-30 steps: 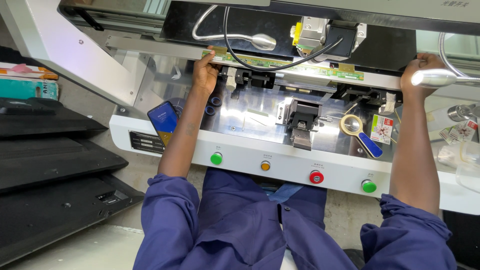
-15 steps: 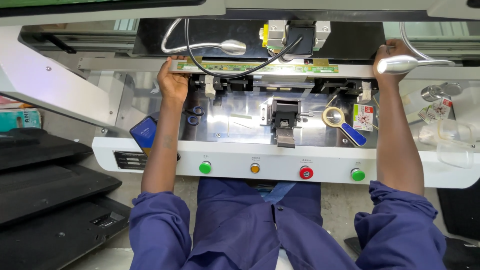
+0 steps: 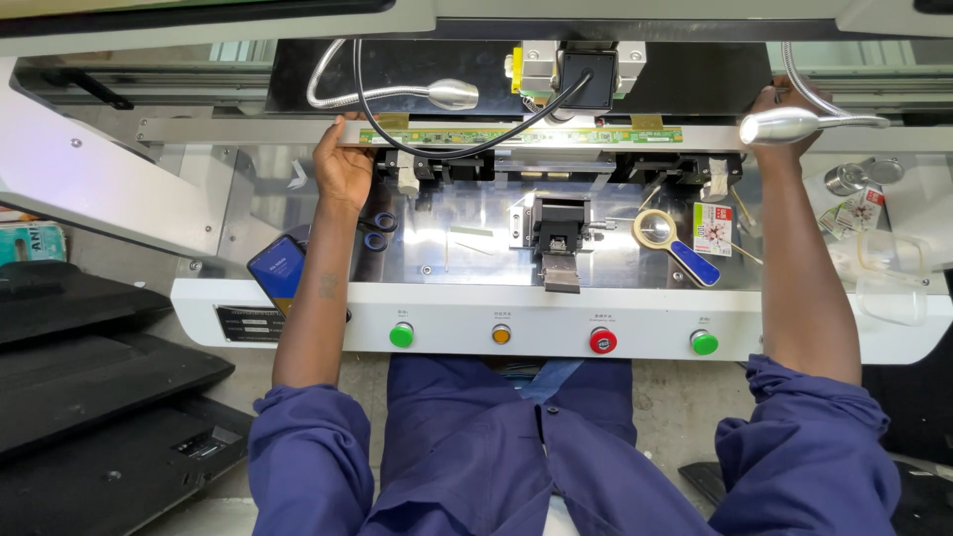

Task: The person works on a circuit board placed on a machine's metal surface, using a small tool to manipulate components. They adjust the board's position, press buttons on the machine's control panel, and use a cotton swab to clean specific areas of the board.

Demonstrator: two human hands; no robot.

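I am looking down at a person who is wearing a dark blue work coverall, its cloth creasing over the lap. The sleeves are sitting bunched above the elbows, leaving both forearms bare, and a small dark mark is showing on the left forearm. The left hand (image 3: 344,164) and right hand (image 3: 774,124) are wearing no gloves.

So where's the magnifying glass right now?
In the head view, the magnifying glass lies on the shiny machine bed, right of the central black fixture, beside a small printed card and left of the right forearm.
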